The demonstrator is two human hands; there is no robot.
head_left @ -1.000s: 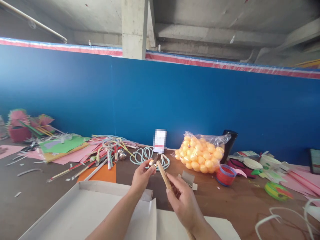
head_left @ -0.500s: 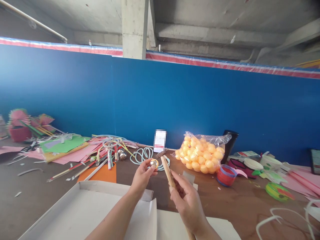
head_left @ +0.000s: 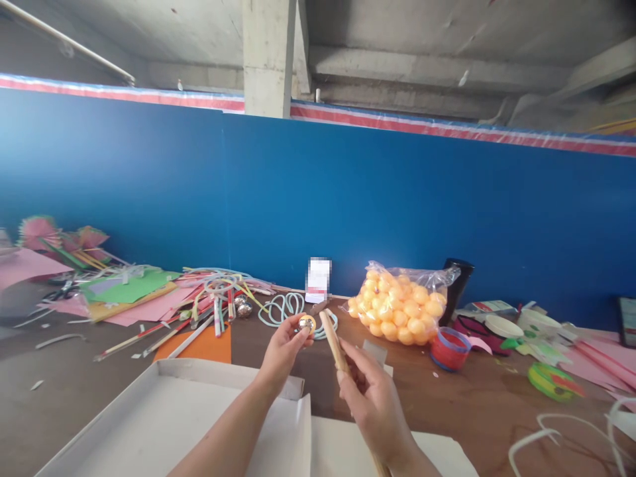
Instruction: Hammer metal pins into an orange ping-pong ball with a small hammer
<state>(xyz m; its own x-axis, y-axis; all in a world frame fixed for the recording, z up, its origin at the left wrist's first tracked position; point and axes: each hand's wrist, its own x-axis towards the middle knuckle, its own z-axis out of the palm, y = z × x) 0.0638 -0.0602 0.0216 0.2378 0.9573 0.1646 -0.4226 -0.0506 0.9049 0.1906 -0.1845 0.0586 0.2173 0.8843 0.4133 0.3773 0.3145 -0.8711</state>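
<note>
Between the thumb and fingers of my left hand (head_left: pixel 281 351) is a small ball (head_left: pixel 307 323), shiny silver on one part and orange-yellow at its rim. My right hand (head_left: pixel 370 397) wraps round the wooden handle of a hammer (head_left: pixel 334 341). Its small dark head lies at the far end, pointing away from me, close to the ball but apart from it. Both hands are above the near side of the table, over an open white box lid (head_left: pixel 209 374).
A clear bag of orange balls (head_left: pixel 397 308) stands behind my right hand. Pale blue tubing (head_left: pixel 283 308) lies coiled by an upright phone (head_left: pixel 318 278). Silver balls (head_left: pixel 243 308), sticks and coloured paper (head_left: pixel 129 288) are heaped left. A red tape roll (head_left: pixel 450 348) sits right.
At the far left edge, a pink sheet has come up off the table and is raised. Both hands stay almost still, holding the ball and the hammer as before.
</note>
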